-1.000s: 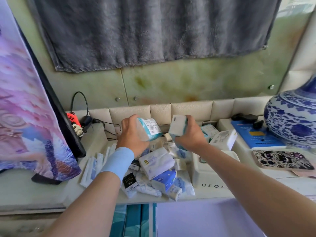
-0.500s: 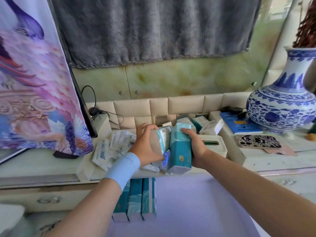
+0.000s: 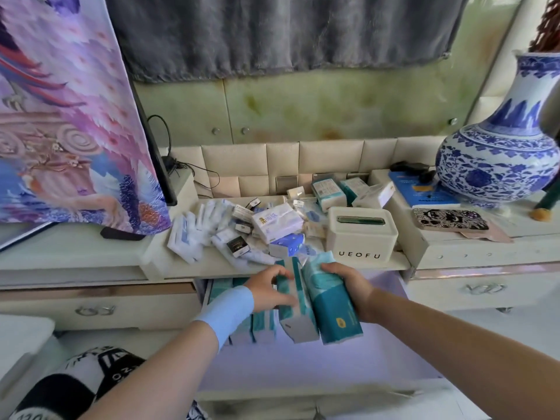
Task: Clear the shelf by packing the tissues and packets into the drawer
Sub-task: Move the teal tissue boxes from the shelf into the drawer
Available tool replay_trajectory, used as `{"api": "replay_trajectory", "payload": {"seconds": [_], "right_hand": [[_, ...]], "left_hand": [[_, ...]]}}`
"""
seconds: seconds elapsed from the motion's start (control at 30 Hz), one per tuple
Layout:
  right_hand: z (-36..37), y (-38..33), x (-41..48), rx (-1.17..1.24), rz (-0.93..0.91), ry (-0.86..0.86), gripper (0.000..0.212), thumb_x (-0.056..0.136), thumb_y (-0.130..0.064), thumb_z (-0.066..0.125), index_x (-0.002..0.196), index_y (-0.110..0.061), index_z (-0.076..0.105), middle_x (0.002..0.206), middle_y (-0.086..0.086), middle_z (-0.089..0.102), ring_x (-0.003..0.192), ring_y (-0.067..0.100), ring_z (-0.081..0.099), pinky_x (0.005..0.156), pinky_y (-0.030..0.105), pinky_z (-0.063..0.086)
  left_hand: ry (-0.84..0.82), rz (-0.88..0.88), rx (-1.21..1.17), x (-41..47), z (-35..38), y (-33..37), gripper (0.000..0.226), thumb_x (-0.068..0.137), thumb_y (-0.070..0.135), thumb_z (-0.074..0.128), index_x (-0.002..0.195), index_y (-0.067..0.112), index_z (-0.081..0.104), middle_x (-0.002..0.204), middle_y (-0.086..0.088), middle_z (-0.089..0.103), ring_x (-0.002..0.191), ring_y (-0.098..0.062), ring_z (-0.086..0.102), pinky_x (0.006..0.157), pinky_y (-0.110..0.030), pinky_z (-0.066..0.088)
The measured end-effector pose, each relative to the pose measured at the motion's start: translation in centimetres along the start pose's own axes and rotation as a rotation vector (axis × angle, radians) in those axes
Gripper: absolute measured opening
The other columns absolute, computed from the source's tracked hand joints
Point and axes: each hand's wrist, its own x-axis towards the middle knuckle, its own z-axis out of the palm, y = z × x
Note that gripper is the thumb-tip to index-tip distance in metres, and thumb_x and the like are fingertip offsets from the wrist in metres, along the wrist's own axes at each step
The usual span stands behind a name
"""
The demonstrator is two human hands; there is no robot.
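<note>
— So, where do our two packs sit?
— Over the open drawer (image 3: 333, 368), side by side and touching. Our left hand (image 3: 266, 291) curls its fingers (image 3: 280, 271) round the white-ended pack (image 3: 298, 316); our right hand (image 3: 351, 286) grips the teal pack (image 3: 333, 310).
— And their long axes?
— They run toward us, near ends dipped. The stacked row (image 3: 260, 328) lies left, under our left hand, so we judge that pack is nearer its place.

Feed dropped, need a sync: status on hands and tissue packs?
Left hand grips teal pack, right hand second teal pack, both over open drawer. Shelf pile uncleared. Nothing blocking drawer.
</note>
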Motion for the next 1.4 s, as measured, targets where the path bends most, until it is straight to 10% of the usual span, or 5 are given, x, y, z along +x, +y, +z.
{"api": "replay_trajectory", "payload": {"seconds": [0.23,0.37,0.57,0.93,1.4], "right_hand": [[-1.2,4.4,2.9,-0.122,0.112,0.048,0.058,0.08,-0.052,0.063,0.117,-0.007,0.067,0.113,0.02,0.071,0.093,0.033,0.067,0.094,0.04,0.05],[-0.6,6.3,4.3,-0.276,0.209,0.033,0.067,0.066,-0.06,0.066,0.115,-0.014,0.066,0.107,0.014,0.073,0.094,0.029,0.067,0.102,0.043,0.046],[-1.1,6.5,5.7,-0.21,0.227,0.036,0.048,0.087,-0.052,0.059,0.108,-0.01,0.065,0.089,0.013,0.074,0.074,0.025,0.067,0.077,0.033,0.053],[-3.3,3.8,6.5,-0.037,0.128,0.165,0.053,0.1,-0.051,0.045,0.116,-0.007,0.069,0.107,0.016,0.074,0.103,0.034,0.07,0.093,0.045,0.055],[-4.6,7.3,6.7,-0.331,0.168,0.351,0.065,0.096,-0.055,0.045,0.15,-0.03,0.019,0.121,0.008,0.054,0.104,0.027,0.057,0.096,0.047,0.049]], "left_hand": [[-0.178,-0.03,0.358,2.3,5.1,-2.6,0.08,0.066,0.041,0.083,0.135,0.037,0.043,0.132,0.007,0.05,0.114,-0.022,0.056,0.092,-0.036,0.05],[-0.249,-0.056,0.562,3.6,6.8,-3.5,0.05,0.074,0.032,0.075,0.12,0.027,0.058,0.118,0.001,0.062,0.105,-0.021,0.062,0.094,-0.033,0.051],[-0.223,-0.032,0.807,5.7,6.9,-6.2,0.056,0.084,0.027,0.065,0.138,0.03,0.048,0.141,-0.005,0.034,0.125,-0.031,0.046,0.105,-0.04,0.043],[-0.083,-0.224,-0.485,6.5,5.8,-2.5,0.066,0.079,0.019,0.076,0.133,0.027,0.039,0.115,-0.012,0.067,0.095,-0.034,0.07,0.08,-0.053,0.058],[-0.239,-0.179,-0.31,6.2,8.1,-2.0,0.066,0.087,0.018,0.066,0.146,0.02,0.036,0.116,0.0,0.067,0.108,-0.017,0.066,0.094,-0.033,0.053]]}}
